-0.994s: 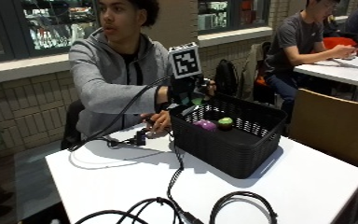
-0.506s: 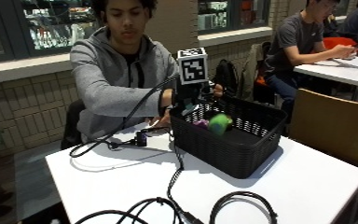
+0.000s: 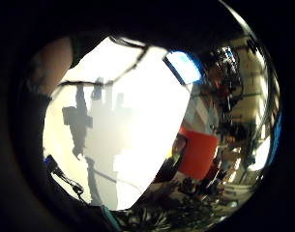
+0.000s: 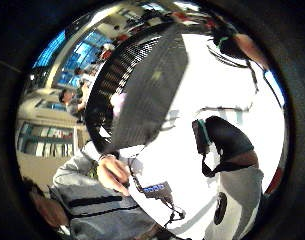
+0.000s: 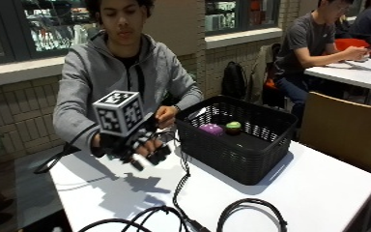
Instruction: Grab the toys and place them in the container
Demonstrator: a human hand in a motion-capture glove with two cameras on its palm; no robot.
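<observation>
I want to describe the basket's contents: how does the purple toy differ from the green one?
The purple toy is paler and looks larger; the green toy is darker, with a brownish top. The purple toy lies nearer the person. Both are roundish and sit side by side in the black basket.

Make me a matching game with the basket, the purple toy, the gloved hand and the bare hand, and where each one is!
Things:
1. basket
2. purple toy
3. gloved hand
4. bare hand

Places:
A. above the white table, beside the basket
B. inside the basket
C. behind the basket's near corner
D. standing on the table

Pairs: 1-D, 2-B, 3-A, 4-C
</observation>
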